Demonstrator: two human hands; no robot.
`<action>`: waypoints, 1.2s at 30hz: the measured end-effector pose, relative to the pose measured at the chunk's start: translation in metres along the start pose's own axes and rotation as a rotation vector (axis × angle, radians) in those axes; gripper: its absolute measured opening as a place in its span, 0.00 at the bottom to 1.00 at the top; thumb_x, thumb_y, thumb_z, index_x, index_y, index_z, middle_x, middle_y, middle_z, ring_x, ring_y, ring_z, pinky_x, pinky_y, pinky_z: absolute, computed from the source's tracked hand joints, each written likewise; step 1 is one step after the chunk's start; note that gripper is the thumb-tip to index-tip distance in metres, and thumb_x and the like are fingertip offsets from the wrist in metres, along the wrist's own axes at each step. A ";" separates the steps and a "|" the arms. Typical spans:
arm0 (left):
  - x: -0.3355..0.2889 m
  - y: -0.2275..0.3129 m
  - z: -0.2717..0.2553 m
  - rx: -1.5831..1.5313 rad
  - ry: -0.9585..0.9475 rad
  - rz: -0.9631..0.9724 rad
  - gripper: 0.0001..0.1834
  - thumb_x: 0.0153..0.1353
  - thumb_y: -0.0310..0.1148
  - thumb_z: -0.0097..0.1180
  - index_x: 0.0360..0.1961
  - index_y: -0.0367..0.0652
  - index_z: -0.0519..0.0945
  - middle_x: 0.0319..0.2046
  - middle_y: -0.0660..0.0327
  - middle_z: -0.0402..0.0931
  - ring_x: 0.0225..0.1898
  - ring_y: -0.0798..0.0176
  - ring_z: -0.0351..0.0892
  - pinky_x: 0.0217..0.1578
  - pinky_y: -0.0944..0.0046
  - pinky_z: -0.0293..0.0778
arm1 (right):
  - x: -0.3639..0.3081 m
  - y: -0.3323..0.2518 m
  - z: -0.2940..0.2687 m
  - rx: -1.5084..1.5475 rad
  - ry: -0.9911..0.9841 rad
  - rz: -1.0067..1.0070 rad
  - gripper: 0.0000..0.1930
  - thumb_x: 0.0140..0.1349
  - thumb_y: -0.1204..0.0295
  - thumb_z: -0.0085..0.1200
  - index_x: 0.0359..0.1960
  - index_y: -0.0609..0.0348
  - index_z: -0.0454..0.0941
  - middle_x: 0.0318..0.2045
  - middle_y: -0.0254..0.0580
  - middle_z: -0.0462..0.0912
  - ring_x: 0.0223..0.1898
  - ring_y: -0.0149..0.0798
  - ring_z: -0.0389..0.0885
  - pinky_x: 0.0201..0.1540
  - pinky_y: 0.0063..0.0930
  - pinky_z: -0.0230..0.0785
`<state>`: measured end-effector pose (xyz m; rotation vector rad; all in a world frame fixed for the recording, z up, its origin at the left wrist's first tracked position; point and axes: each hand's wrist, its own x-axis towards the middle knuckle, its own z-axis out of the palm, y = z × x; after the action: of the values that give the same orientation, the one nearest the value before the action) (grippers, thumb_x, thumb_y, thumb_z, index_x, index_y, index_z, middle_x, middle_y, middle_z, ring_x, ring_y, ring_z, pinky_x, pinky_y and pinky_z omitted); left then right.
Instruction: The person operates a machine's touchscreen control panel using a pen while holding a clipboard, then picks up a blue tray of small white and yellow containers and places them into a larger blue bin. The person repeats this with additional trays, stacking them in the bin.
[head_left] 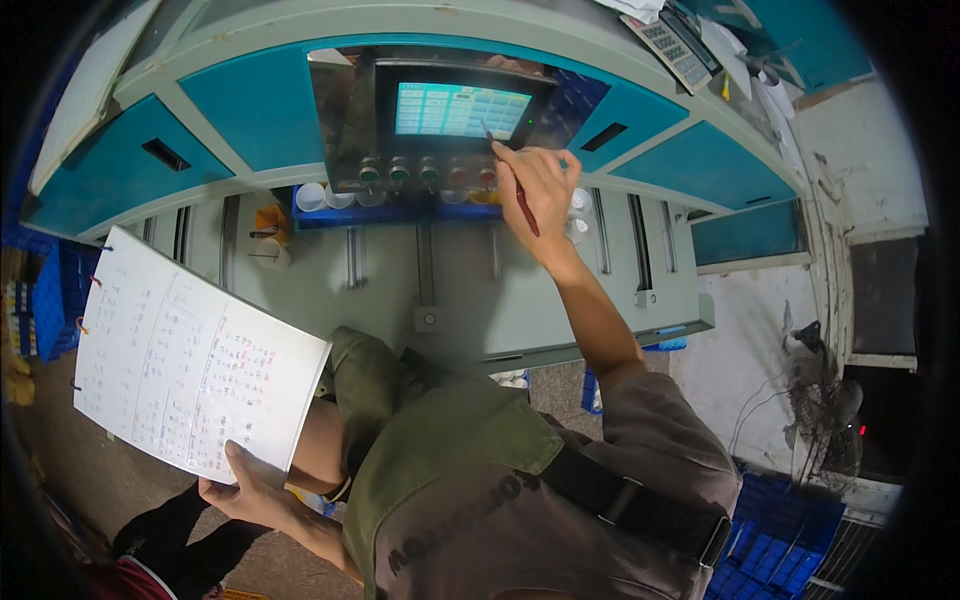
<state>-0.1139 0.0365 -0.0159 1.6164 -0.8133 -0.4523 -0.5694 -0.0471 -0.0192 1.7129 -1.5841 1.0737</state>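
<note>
My left hand grips the lower corner of a ring-bound notebook, thumb on the page, fingers beneath. Its white pages carry handwriting in dark and red ink, too small to read. My right hand is raised to a machine's control panel with a dark red pen between its fingers. The pen's tip points at the lower right part of a lit touchscreen; whether it touches the glass I cannot tell. Under the screen runs a row of round push buttons, some green and some red.
A blue tray of white cups sits below the panel, above a pale machine bed with slots. An orange container stands to the left. At the upper right lies a calculator. Blue crates and a fan are on the right.
</note>
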 end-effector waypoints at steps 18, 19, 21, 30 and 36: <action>0.000 0.002 0.001 0.043 0.013 -0.006 0.25 0.57 0.34 0.70 0.46 0.32 0.69 0.44 0.49 0.74 0.45 0.60 0.77 0.47 0.62 0.78 | 0.003 0.001 0.004 0.008 -0.030 0.011 0.10 0.54 0.78 0.61 0.39 0.57 0.83 0.28 0.35 0.81 0.35 0.37 0.80 0.49 0.39 0.55; -0.001 0.002 0.001 0.034 0.008 -0.012 0.25 0.57 0.34 0.71 0.46 0.32 0.69 0.43 0.50 0.74 0.45 0.60 0.77 0.47 0.62 0.78 | 0.001 0.001 0.002 0.006 -0.044 0.014 0.10 0.54 0.78 0.61 0.39 0.57 0.83 0.28 0.35 0.81 0.35 0.37 0.80 0.49 0.39 0.55; -0.001 0.002 0.001 0.044 0.017 -0.015 0.25 0.57 0.34 0.70 0.46 0.32 0.69 0.43 0.50 0.74 0.45 0.60 0.77 0.47 0.62 0.78 | -0.003 0.001 -0.002 0.011 -0.055 0.013 0.10 0.54 0.78 0.61 0.39 0.57 0.83 0.28 0.35 0.82 0.35 0.37 0.80 0.49 0.39 0.55; -0.002 0.005 0.002 0.008 0.001 -0.015 0.25 0.58 0.31 0.69 0.48 0.33 0.68 0.44 0.50 0.74 0.46 0.60 0.76 0.48 0.63 0.77 | 0.011 0.001 0.000 -0.022 -0.029 0.002 0.10 0.53 0.79 0.60 0.38 0.57 0.83 0.27 0.36 0.81 0.35 0.37 0.79 0.50 0.37 0.55; -0.003 0.004 0.004 -0.039 0.014 -0.017 0.24 0.59 0.30 0.69 0.48 0.32 0.67 0.45 0.50 0.74 0.46 0.61 0.76 0.49 0.63 0.76 | -0.002 0.003 -0.008 -0.016 -0.040 0.016 0.08 0.53 0.79 0.59 0.36 0.58 0.84 0.27 0.36 0.81 0.34 0.37 0.79 0.51 0.38 0.55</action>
<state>-0.1197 0.0356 -0.0130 1.5901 -0.7764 -0.4649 -0.5733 -0.0397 -0.0175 1.7239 -1.6295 1.0383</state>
